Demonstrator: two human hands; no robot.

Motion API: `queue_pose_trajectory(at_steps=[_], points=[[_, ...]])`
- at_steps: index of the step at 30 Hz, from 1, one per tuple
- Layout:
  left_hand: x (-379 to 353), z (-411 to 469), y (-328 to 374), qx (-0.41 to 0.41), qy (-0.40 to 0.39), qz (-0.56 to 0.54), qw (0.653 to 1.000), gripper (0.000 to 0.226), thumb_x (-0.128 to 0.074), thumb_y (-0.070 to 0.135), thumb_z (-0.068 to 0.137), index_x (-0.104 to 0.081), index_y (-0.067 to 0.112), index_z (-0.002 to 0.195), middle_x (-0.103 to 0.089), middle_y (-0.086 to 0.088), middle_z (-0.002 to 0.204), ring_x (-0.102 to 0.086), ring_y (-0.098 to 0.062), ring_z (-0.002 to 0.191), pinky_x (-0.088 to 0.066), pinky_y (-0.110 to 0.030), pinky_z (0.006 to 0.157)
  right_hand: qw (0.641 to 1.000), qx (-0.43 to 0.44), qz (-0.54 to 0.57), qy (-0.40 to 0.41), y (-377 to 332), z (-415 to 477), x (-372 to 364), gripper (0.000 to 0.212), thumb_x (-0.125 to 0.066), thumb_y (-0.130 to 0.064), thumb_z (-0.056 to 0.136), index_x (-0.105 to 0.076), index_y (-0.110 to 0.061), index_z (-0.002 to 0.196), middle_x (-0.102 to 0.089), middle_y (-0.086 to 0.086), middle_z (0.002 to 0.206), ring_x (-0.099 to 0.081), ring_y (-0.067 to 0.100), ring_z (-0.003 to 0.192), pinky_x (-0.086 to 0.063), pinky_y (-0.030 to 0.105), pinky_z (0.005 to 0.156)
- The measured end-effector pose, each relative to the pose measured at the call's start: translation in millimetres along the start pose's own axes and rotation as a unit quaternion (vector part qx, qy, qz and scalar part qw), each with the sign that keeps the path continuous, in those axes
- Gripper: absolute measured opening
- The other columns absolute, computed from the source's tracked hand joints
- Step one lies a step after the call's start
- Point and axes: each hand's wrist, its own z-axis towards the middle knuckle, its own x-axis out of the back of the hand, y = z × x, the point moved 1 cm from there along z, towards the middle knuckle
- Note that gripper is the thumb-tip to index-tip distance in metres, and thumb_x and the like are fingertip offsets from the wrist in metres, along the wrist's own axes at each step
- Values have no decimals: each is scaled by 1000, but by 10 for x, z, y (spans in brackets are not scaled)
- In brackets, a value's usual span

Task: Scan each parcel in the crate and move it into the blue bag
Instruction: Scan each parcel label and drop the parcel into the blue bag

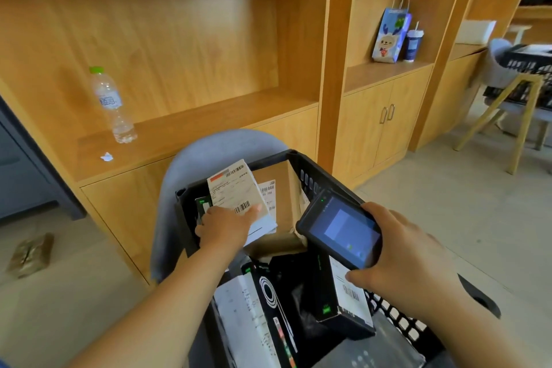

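Light wooden shelves (pixel 209 116) line the wall above a pale floor, with a clear plastic water bottle (pixel 112 104) on one ledge. On a grey round-backed chair (pixel 209 152) sits a black plastic crate (pixel 316 176) holding a brown cardboard box (pixel 285 185) and black boxes (pixel 298 278). The left hand (pixel 227 227) grips a flat white parcel (pixel 236 188) with a barcode label, tilted up over the crate's far end, while the right hand (pixel 409 260) is wrapped round a black handheld scanner (pixel 343 230).
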Motion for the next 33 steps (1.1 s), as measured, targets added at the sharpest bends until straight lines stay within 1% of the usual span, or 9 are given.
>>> queue_pose_trajectory(at_steps=[2,5,7,9,11,19,25,29,33], points=[[-31,-16,19,8,-6,-65,998,97,-70,71,65,-39,9,133,-43,-12,124,-46,-29,111,-47,-39,90,1000,-1,1,0,24,7,-34,92,-70,-57,52,-25,-36,131,-39,-19,99,-44,7,84,-41,26,68],[-115,-77,60,24,-23,-151,988,89,-80,58,63,-43,12,130,-39,-7,119,-41,-19,93,-45,-33,76,1000,-5,2,2,62,5,-64,93,-70,-56,52,-27,-35,131,-43,-18,102,-43,6,84,-41,26,69],[-189,-115,77,15,-43,-194,980,91,-84,51,62,-39,15,132,-39,-9,132,-43,-20,99,-48,-34,80,1000,-8,3,2,77,-4,-68,92,-71,-56,53,-27,-35,132,-45,-18,103,-44,7,85,-43,27,70],[-224,-150,89,-18,-57,-235,970,85,-86,43,63,-38,18,129,-49,-4,129,-52,-20,103,-54,-40,83,1000,-12,5,6,86,-20,-59,91,-71,-53,53,-27,-34,131,-43,-18,100,-44,7,83,-41,27,68],[-220,-196,102,-37,-72,-273,959,75,-85,34,68,-37,21,125,-54,3,119,-54,-14,94,-55,-38,76,1000,-15,8,10,85,-48,-39,90,-72,-51,54,-28,-34,131,-40,-19,96,-44,8,81,-41,28,67],[-27,-523,70,3,-172,-413,894,52,-61,3,90,-42,21,133,-54,0,126,-53,-25,114,-56,-34,68,999,-22,9,24,102,-253,100,93,-71,-51,52,-27,-34,132,-42,-17,97,-45,11,81,-43,31,69],[258,-747,-141,-38,-122,-421,898,57,-68,-2,83,-46,11,134,-60,-8,123,-62,-25,104,-59,-32,74,1000,-17,0,23,77,-498,150,91,-71,-52,53,-28,-34,131,-40,-17,94,-45,10,80,-45,31,69],[496,-898,-311,-130,-52,-375,916,48,-78,5,75,-58,19,118,-67,4,109,-66,-16,96,-60,-35,75,1000,0,-6,18,-10,-653,191,97,-72,-53,52,-26,-33,135,-48,-14,102,-45,9,83,-46,32,73],[723,-1064,-449,-179,32,-316,931,54,-85,14,67,-59,29,112,-64,20,97,-62,-1,88,-51,-20,64,999,25,-28,6,-138,-768,250,97,-72,-53,52,-27,-32,135,-48,-12,103,-46,12,85,-46,33,73]])
